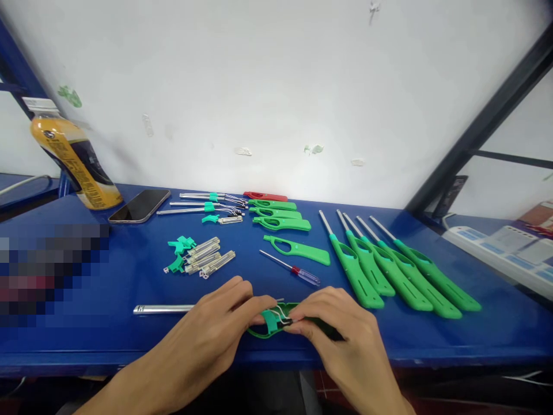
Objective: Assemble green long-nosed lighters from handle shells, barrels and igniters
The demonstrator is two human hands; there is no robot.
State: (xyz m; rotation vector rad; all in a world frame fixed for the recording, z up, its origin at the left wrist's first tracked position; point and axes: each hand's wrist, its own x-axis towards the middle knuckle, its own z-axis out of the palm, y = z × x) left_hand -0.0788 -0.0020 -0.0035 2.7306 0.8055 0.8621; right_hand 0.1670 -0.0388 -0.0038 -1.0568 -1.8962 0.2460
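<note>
Near the table's front edge lies a green lighter shell half [260,334], partly covered by my hands. My left hand [222,323] is closed over the shell's left end, its fingers at the teal trigger [271,321] and the metal tube [164,309] that runs out to the left. Thin white wires [280,313] curve from the trigger area to a small black piece [286,323]. Thumb and fingers of my right hand [341,325] pinch at this black piece, over the right part of the shell. My fingers hide much of the shell's inside.
Behind my hands lie a screwdriver [298,271], clear fuel cartridges [209,259], loose teal triggers [178,248], tube assemblies [203,208] and green shell halves [298,249]. Several assembled lighters [358,271] lie right. A phone [140,206] and a bottle [82,158] stand back left.
</note>
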